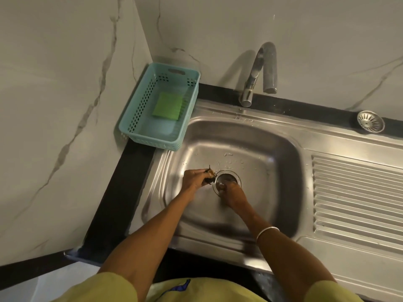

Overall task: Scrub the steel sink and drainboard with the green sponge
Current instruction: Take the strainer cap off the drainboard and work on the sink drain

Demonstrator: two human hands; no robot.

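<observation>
The steel sink (257,153) has a ribbed drainboard (357,197) to its right. The green sponge (167,106) lies flat inside a teal plastic basket (135,118) at the sink's back left corner, away from both hands. Down in the basin, my left hand (195,179) grips a small clump of dark and brownish debris (210,176) just left of the drain opening (226,178). My right hand (231,194) reaches into the drain opening with its fingertips; what they touch there is hard to make out.
A steel tap (260,68) arches over the sink's back edge. A round drain strainer (370,121) sits on the black counter at the back right. Marble-look walls close in the left and back. Water drops dot the basin.
</observation>
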